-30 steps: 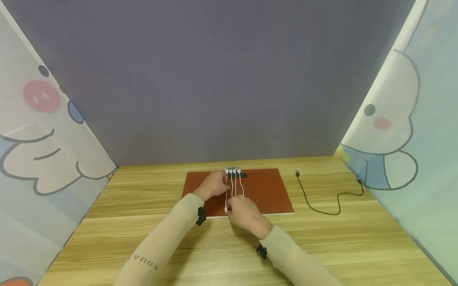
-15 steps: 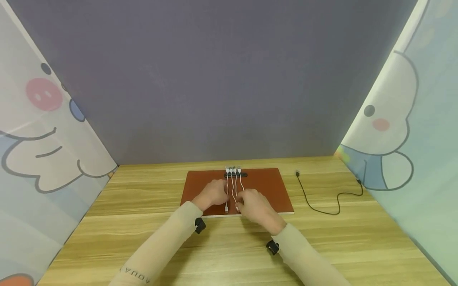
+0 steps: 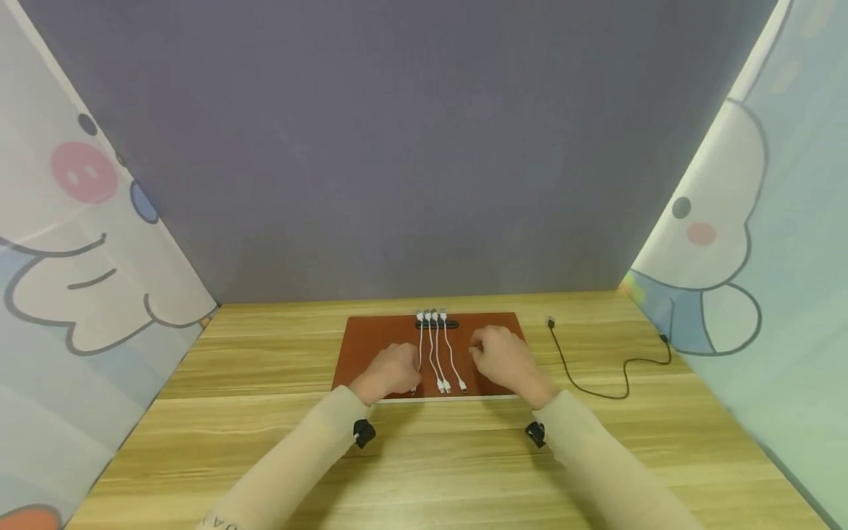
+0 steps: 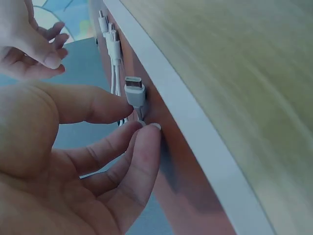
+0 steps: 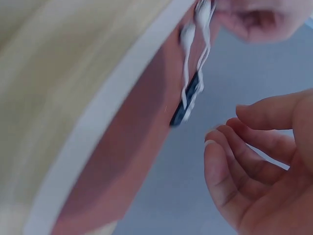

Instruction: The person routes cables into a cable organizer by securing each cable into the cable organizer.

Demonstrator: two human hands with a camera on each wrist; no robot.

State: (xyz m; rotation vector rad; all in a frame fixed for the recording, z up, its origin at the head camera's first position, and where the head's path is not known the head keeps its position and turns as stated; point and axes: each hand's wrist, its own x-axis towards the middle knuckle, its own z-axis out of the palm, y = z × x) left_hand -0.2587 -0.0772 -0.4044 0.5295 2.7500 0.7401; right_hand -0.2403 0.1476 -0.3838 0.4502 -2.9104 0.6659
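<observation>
In the head view, my left hand (image 3: 392,369) pinches the leftmost white charging cable close to its lower end. Its metal-tipped plug (image 4: 135,90) sticks up past my fingertips in the left wrist view. Further right, my right hand (image 3: 505,361) hovers over the brown board (image 3: 361,335), fingers loosely curled with nothing between them. Several white cables run from a black cable holder (image 3: 453,324) toward the board's near edge. One of them, the rightmost white cable (image 3: 453,359), ends between my two hands, its plug apart from both.
A black cable (image 3: 599,394) lies curved on the wooden table (image 3: 265,434) to the right of the board. A grey wall (image 3: 424,147) stands behind. Cartoon-printed panels (image 3: 715,221) flank the table on both sides.
My right hand has let go of the white cables and moved right. My left hand has slid toward the near end of the leftmost cable. The other cable ends now lie spread on the board.
</observation>
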